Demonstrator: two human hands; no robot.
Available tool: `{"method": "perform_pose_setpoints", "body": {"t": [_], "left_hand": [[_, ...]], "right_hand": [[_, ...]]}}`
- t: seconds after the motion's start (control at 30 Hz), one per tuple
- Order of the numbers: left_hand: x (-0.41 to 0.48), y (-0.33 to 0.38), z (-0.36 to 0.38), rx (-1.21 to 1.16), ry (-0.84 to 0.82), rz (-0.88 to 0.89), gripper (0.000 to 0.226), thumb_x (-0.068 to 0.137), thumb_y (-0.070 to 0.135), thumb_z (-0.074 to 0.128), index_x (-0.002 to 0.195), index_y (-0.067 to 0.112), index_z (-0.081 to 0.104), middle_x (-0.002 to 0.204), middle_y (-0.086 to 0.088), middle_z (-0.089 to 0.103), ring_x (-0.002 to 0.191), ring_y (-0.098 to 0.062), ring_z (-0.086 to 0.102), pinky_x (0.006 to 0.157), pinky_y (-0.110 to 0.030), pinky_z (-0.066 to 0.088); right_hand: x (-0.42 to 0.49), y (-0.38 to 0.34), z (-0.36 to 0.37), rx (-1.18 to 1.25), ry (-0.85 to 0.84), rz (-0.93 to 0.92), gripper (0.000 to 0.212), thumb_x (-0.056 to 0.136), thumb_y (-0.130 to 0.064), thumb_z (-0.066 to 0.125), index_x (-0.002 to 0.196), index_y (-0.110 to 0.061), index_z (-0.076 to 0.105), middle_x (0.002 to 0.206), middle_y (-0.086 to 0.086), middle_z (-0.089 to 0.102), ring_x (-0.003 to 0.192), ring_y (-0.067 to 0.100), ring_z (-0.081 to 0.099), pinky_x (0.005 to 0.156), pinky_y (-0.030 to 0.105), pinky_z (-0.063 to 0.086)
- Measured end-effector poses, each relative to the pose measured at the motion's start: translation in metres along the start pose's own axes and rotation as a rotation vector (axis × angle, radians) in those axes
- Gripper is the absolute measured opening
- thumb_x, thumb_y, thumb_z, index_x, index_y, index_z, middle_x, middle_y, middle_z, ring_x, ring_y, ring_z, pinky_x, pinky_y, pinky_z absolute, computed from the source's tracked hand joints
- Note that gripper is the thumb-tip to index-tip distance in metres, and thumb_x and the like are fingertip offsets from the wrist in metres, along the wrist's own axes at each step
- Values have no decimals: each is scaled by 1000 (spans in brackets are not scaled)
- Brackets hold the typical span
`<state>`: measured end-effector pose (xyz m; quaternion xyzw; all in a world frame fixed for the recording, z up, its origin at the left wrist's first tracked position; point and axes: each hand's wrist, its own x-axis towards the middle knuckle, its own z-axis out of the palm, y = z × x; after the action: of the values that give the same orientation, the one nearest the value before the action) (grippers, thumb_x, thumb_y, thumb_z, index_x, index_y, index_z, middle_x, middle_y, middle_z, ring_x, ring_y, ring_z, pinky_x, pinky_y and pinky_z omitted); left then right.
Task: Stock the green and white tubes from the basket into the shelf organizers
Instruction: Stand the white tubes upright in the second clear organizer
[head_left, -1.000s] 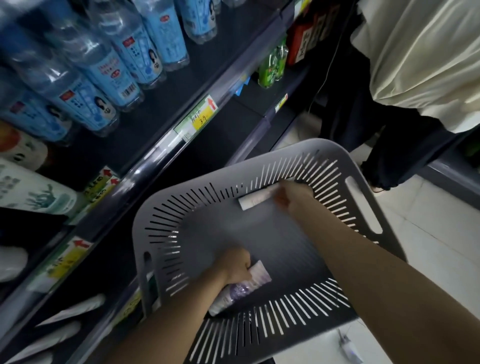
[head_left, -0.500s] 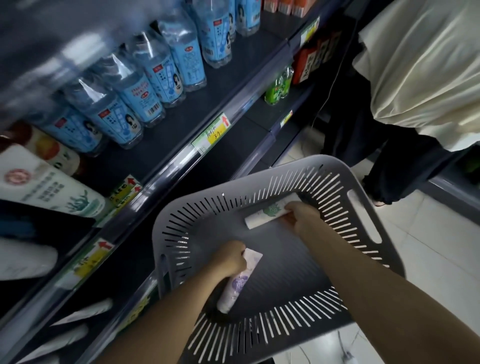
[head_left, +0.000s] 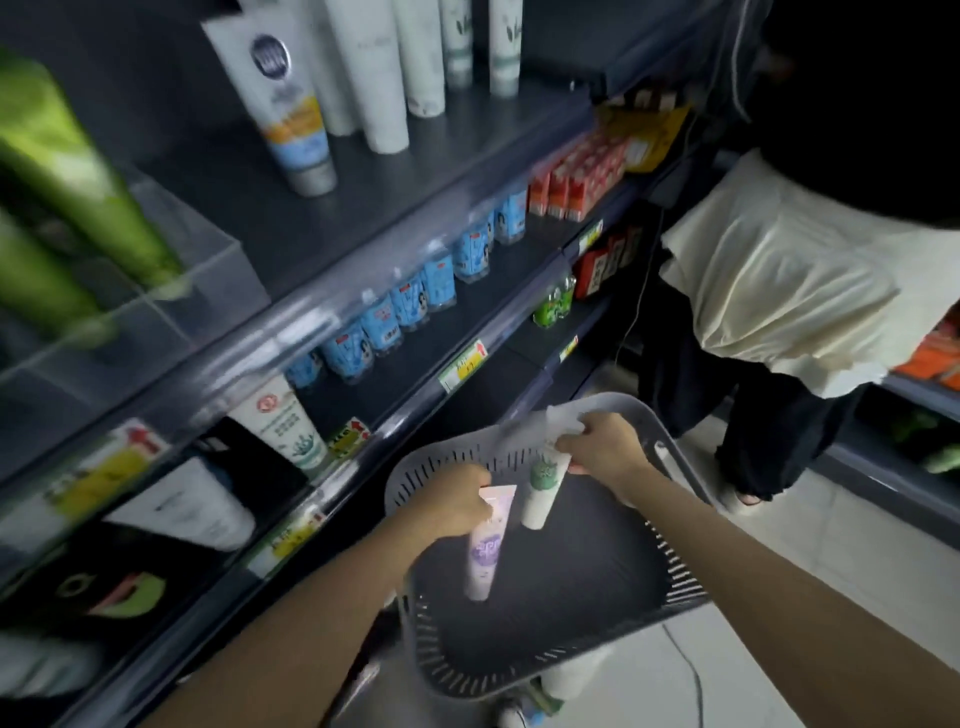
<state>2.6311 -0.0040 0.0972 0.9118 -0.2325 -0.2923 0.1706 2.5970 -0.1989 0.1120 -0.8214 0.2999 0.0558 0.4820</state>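
Right grip (head_left: 597, 449) pinches green-white tube (head_left: 543, 483) by its upper end, tube hanging over basket (head_left: 571, 654), lower centre of frame; left grip (head_left: 457, 501) clenched round purple tube (head_left: 484, 553). Prob. light, soft-walled, slick: take mid-body, no hard squeeze.

Left hand (head_left: 460, 501) and right hand (head_left: 602, 447) look bare, as do both forearms (head_left: 311, 623), dimly seen.

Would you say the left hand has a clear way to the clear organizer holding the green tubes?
Probably yes: the left hand hangs over the grey basket, and nothing stands between it and the clear organizer up on the shelf to its left. It grips a purple-labelled tube, though.
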Motion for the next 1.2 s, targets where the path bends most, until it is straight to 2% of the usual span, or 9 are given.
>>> {"method": "perform_pose_setpoints", "body": {"t": [0.17,0.33,0.43,0.57,0.7,0.83,0.93,1.03,1.2], "left_hand": [[-59,11,-82,115,77,80,2,75,7,58,73,7,58,86,-13,61,80,-26,57,61,-28,37],[-146,12,-165,225,278,132,12,78,13,62,82,2,64,80,-8,58,76,-21,53,58,-28,26],[-201,3,-205,275,383,122,13,78,16,64,82,4,66,81,-8,61,74,-18,52,58,-29,27],[-273,-12,-243,256,496,78,12,77,16,65,76,4,65,73,-7,60,68,-21,53,57,-33,36],[-354,-37,-273,281,589,28,11,79,19,65,72,11,63,71,-2,60,67,-18,53,60,-34,43],[-440,-69,-297,296,687,-46,16,78,19,65,64,15,57,62,4,52,59,-11,49,58,-28,39],[-502,-96,-310,246,779,-115,11,78,20,66,71,12,64,67,3,61,61,-7,58,57,-21,43],[-557,-123,-318,225,880,-194,7,79,19,66,77,13,68,71,3,66,64,-8,61,58,-22,44],[-619,-176,-322,175,1020,-315,5,80,16,67,79,12,69,71,-1,69,67,-12,65,60,-26,48]], "right_hand": [[-57,-87,-30,-300,-43,-364,16,77,-15,63,67,-11,51,67,2,54,70,23,55,59,30,39],[-111,-169,-37,-268,-67,-629,9,77,-13,65,77,-5,61,76,13,65,75,29,64,69,47,56],[-150,-223,-24,-269,-155,-767,5,78,-8,66,75,-5,63,75,10,66,70,18,67,66,36,58],[-208,-281,4,-259,-166,-925,3,77,-6,67,79,-4,66,79,16,70,73,24,69,70,42,58],[-268,-327,31,-313,-141,-1083,10,77,-11,67,76,-2,63,71,11,64,67,23,60,60,34,47],[-325,-367,62,-230,-236,-1172,4,78,-8,68,76,-4,68,71,5,68,62,12,67,56,27,56],[-361,-396,94,-114,-334,-1230,5,75,-3,68,77,-7,70,73,9,71,64,15,70,61,34,60],[-389,-425,128,-24,-413,-1247,8,76,2,65,80,-3,70,76,14,71,64,13,69,63,30,61],[-425,-476,185,85,-390,-1322,7,75,0,64,82,-1,67,82,17,71,76,25,72,69,40,61]]}}
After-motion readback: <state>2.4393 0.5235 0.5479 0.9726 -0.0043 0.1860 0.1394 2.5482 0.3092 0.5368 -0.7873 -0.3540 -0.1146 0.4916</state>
